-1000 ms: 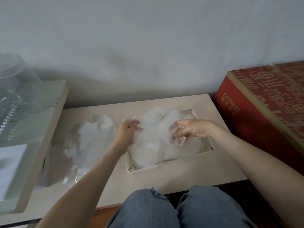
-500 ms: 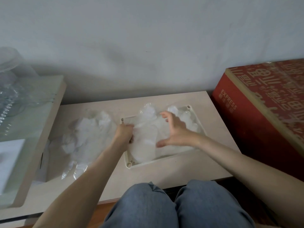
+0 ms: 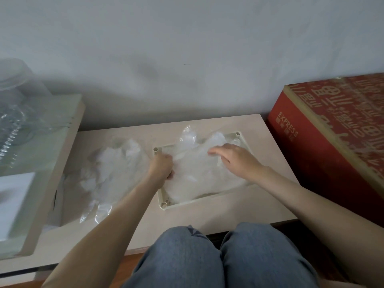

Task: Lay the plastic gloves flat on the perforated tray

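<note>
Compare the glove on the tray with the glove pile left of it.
The glove lies spread inside the tray; the pile sits crumpled on the table. The left hand grips that glove's edge and the right hand presses it; nothing touches the pile. Both are translucent whitish plastic.
</note>
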Action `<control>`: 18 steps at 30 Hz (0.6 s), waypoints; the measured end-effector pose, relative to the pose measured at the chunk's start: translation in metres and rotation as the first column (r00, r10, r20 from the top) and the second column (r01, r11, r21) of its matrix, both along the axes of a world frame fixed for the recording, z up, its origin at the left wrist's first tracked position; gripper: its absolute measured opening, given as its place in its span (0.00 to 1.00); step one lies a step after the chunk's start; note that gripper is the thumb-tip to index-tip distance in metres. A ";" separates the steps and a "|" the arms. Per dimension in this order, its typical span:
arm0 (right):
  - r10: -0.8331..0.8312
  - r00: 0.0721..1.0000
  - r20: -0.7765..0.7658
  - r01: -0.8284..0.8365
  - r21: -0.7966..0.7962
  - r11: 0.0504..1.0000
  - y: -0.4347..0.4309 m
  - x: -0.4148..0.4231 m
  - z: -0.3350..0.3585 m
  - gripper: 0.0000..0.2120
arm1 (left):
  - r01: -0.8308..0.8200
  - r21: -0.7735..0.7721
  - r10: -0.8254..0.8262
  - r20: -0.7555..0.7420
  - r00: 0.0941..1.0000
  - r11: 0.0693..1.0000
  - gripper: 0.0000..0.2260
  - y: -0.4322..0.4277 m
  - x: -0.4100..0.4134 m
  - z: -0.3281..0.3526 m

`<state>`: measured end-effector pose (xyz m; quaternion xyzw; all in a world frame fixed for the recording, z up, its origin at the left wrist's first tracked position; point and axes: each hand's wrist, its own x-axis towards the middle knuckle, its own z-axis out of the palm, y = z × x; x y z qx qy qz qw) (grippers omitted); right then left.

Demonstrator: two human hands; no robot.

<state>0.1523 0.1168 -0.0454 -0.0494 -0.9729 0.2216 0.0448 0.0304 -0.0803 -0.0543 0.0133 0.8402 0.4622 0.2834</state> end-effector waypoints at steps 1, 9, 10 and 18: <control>0.095 0.993 0.067 -0.100 0.085 0.991 0.008 0.003 -0.002 0.22 | 0.034 -0.050 -0.035 -0.023 0.999 0.998 0.04 0.000 0.002 0.002; 0.249 0.921 0.300 -0.314 0.195 0.929 0.006 0.015 -0.016 0.23 | 0.089 -0.445 -0.354 -0.561 0.748 0.891 0.30 0.002 0.023 0.001; 0.201 0.936 0.287 -0.251 0.148 0.957 0.005 0.014 -0.015 0.21 | 0.091 -0.474 -0.403 -0.613 0.680 0.876 0.31 0.002 0.026 -0.001; 0.137 0.947 0.292 -0.083 -0.188 0.979 0.009 0.007 0.010 0.08 | 0.521 -0.660 -0.801 -0.218 0.557 0.542 0.26 0.006 0.028 -0.027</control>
